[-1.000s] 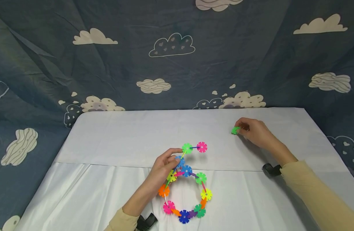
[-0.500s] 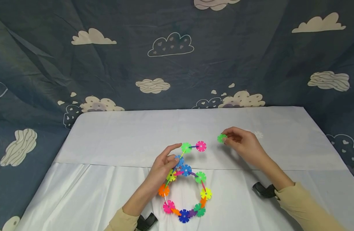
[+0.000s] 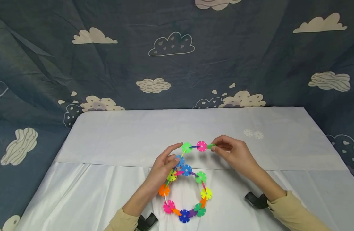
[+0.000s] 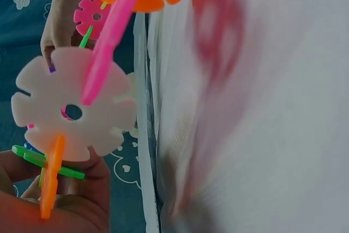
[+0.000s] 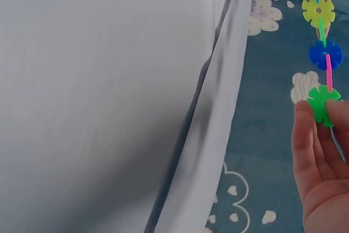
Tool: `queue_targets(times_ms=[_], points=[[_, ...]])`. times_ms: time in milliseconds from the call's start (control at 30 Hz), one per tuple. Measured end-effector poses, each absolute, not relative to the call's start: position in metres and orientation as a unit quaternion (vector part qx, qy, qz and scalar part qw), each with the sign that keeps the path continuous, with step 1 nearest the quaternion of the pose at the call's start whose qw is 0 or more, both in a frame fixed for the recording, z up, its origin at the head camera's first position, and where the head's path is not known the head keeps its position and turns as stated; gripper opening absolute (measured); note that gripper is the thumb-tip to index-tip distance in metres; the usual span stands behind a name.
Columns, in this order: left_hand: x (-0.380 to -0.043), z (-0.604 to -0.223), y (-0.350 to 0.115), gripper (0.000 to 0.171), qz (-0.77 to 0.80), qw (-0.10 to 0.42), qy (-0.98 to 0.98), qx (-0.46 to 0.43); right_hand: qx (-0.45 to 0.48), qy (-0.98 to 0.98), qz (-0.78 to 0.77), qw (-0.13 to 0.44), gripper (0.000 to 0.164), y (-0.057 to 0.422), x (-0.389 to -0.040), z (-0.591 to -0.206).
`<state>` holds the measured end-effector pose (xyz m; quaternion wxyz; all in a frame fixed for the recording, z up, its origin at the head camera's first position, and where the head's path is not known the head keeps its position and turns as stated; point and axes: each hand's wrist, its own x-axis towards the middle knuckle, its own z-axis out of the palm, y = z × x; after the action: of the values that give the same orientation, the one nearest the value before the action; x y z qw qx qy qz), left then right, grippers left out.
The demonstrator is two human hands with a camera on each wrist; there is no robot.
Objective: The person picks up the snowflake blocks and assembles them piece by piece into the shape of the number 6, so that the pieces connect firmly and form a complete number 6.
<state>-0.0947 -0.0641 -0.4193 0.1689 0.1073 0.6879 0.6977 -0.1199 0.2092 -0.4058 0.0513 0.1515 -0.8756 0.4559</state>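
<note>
Colourful notched snowflake discs are joined into a ring (image 3: 206,194) with a short chain rising from its upper left. My left hand (image 3: 163,166) grips the chain at a blue disc (image 3: 180,160), its index finger reaching up to a light green disc (image 3: 187,147). From there a blue edge-on disc leads to a pink disc (image 3: 201,146). My right hand (image 3: 234,154) pinches a green disc (image 3: 210,146) between thumb and fingers, right at the pink disc's right edge. The right wrist view shows that green disc (image 5: 320,103) in line with the chain, thumb partly covering it.
Two white discs (image 3: 253,133) lie on the white cloth (image 3: 122,138) behind my right hand. A dark curtain (image 3: 177,70) with cloud prints hangs beyond the table's far edge. A black wrist camera (image 3: 256,200) sits at my right sleeve.
My right hand has carried the green disc left and toward me, up to the pink disc at the chain's end. The two white discs have come into view. The left hand has stayed in place.
</note>
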Motion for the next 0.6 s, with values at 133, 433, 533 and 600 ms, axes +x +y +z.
queue_targets(times_ms=[133,433,533,600], points=[[-0.095,-0.419,-0.064,0.042,0.696,0.168,0.69,0.104,0.172,-0.874,0.449,0.077,0.023,0.205,-0.118,-0.405],[-0.094,-0.422,-0.064,0.042,0.714,0.168,0.673,0.094,0.221,-0.869,0.422,0.134,0.026,0.197,-0.114,-0.409],[-0.094,-0.422,-0.064,0.042,0.717,0.17,0.669,0.096,0.224,-0.867,0.424,0.138,0.025,0.197,-0.115,-0.409],[-0.095,-0.422,-0.064,0.043,0.716,0.17,0.67,0.099,0.226,-0.865,0.425,0.138,0.025,0.198,-0.116,-0.408]])
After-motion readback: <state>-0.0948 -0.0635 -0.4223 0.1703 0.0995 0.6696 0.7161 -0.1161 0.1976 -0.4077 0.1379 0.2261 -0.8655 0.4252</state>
